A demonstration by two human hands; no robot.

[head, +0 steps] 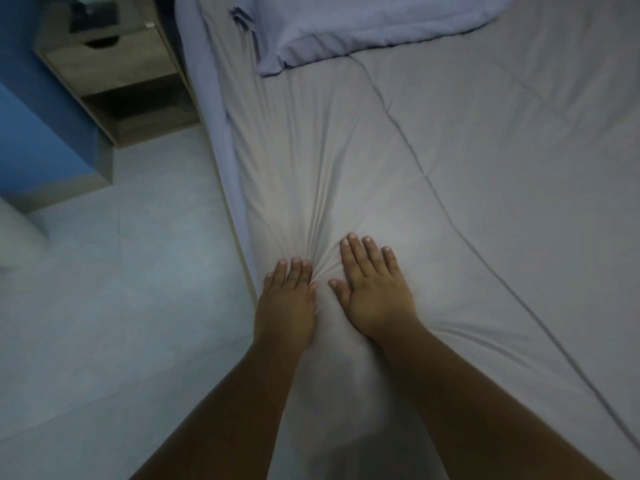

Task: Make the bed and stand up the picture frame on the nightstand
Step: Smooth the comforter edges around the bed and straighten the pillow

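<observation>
A dim room with a pale tiled floor (104, 306), smooth and faintly glossy, and a blue wall (31, 109) off to the left. The bed (221, 109) fills the right side, its edge running down beside the floor. Over it lies a soft grey sheet (485, 168), thin cotton by the look, mostly flat with one long crease crossing it diagonally.

Both hands press flat on the sheet near the bed's edge, palms down, fingers spread and open, holding nothing. The left hand (285, 303) sits closest to the edge; the right hand (375, 292) lies just beside it, a little further up. Between the two, right at the fingertips, the fabric bunches into tight narrow pleats that fan away beyond the fingers toward the head of the bed.

Far past the fingertips a puffy lavender pillow (363, 26) lies rumpled, its corner folded over. Beyond the left hand, up in the corner, stands the nightstand (110, 64): boxy, wood-grain, a drawer with a half-moon cutout above an open shelf. Something dark rests on top, too blurred to make out as the frame.
</observation>
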